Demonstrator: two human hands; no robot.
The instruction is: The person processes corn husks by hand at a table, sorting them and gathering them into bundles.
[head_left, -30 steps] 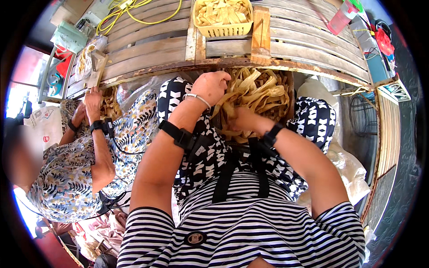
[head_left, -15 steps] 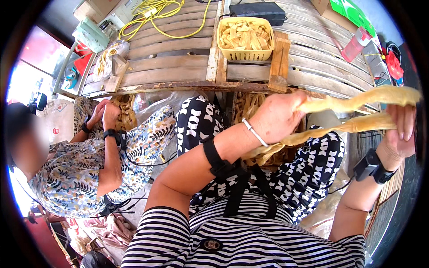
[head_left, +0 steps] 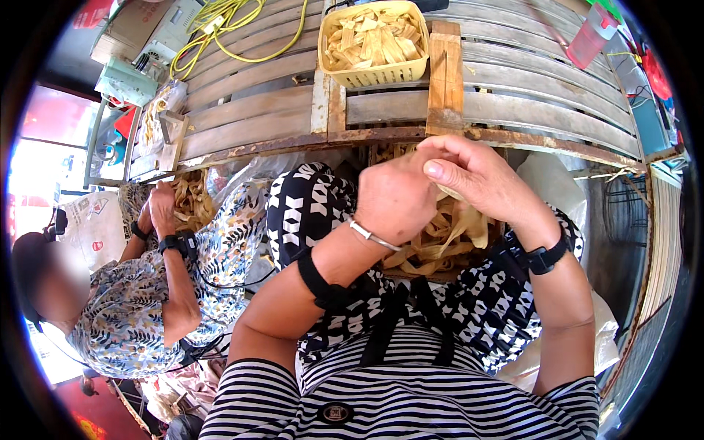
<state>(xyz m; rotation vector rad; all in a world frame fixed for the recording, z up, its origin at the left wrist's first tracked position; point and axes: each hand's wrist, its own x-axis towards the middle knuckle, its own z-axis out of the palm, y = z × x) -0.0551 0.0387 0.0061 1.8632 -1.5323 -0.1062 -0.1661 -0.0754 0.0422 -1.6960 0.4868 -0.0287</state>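
My left hand [head_left: 400, 196] is a closed fist, held above the box between my knees. My right hand [head_left: 488, 180] meets it from the right, fingers bent over the left fingertips and thumb pointing at them. A pale yellow dried strip [head_left: 449, 192] shows just under the joined fingers; most of it is hidden by the hands. Below lie several more strips [head_left: 433, 253], loosely curled in the box. On the bench ahead, a yellow plastic basket [head_left: 378, 75] holds short, flat pieces of the same colour.
A wooden block [head_left: 444, 81] lies beside the basket on the slatted bench [head_left: 249, 121], whose rusty edge runs close beyond my hands. Left, a co-worker [head_left: 125, 301] handles similar strips. A yellow cable [head_left: 253, 53] and a pink bottle [head_left: 589, 40] lie farther off.
My right hand has come in from the far right to meet my left. The long strip stretched between them is no longer spread out. The view has shifted slightly.
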